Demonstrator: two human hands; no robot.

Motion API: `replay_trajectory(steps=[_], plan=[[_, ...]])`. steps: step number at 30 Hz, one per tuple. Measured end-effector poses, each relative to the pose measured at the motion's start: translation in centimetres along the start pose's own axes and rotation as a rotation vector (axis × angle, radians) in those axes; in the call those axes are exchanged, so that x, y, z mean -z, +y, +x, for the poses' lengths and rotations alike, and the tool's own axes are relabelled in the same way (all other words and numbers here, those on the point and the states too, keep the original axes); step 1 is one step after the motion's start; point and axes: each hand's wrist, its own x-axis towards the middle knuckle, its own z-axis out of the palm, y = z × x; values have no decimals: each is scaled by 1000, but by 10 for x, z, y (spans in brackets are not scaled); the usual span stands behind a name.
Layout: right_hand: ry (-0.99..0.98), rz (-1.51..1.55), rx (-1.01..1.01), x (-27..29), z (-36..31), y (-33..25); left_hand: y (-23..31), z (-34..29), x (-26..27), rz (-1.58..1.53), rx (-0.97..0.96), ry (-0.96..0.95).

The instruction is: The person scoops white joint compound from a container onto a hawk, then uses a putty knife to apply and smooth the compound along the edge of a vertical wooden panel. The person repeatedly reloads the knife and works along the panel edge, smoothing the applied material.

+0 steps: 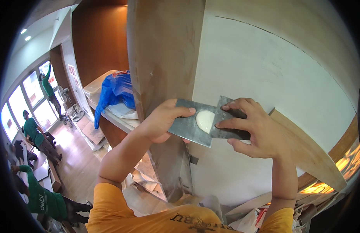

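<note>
In front of a pale wall panel, my left hand grips a flat grey metal putty blade, thumb on top and fingers underneath. A rounded blob of white putty lies on that blade. My right hand holds a second flat metal putty blade, its fingers spread over the upper face. The second blade's left edge overlaps the first blade and meets the putty's right side. Part of the second blade is hidden under my right fingers.
An upright wooden panel stands behind my left hand. Beyond it, a blue plastic bag rests on a shelf. A curved wooden board leans at right. Several people in green shirts and a stand fan are far left.
</note>
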Motion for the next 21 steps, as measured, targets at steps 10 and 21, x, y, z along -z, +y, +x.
replay_trajectory(steps=[10, 21], plan=[[372, 1284, -143, 31, 80, 54, -39, 38, 6, -272, -170, 159], [1064, 823, 130, 81, 284, 73, -52, 46, 2, -320, -158, 205]])
